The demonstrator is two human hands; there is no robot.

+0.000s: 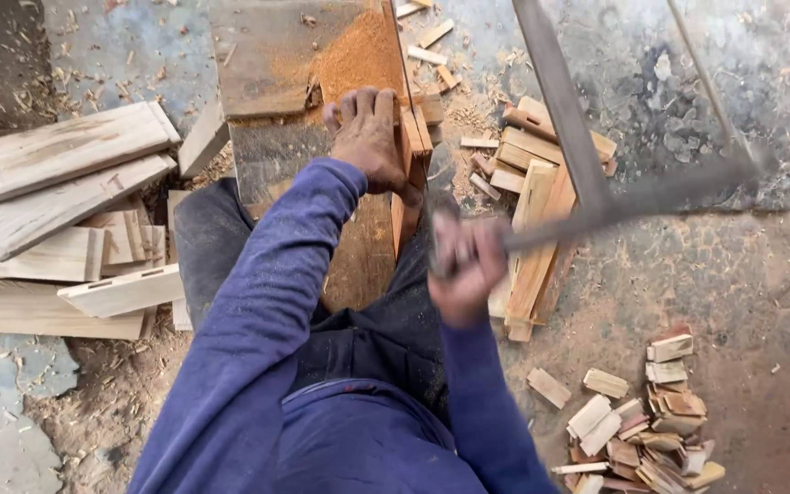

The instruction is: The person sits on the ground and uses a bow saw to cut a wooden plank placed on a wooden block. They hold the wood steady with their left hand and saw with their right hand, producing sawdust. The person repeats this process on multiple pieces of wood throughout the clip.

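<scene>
Strip (411, 151) is pinned on block (272, 55) by left hand (368, 137), fingers flat; right hand (462, 265) is clenched on adze (596, 206), raised; sawdust (358, 59) is piled, offcuts (642, 421) heaped, more trimming judged left.

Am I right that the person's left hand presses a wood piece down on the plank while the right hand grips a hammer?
Not quite. The left hand does press a wood piece on the plank, but the right hand grips a blurred frame saw, not a hammer. The head view shows it.
</scene>
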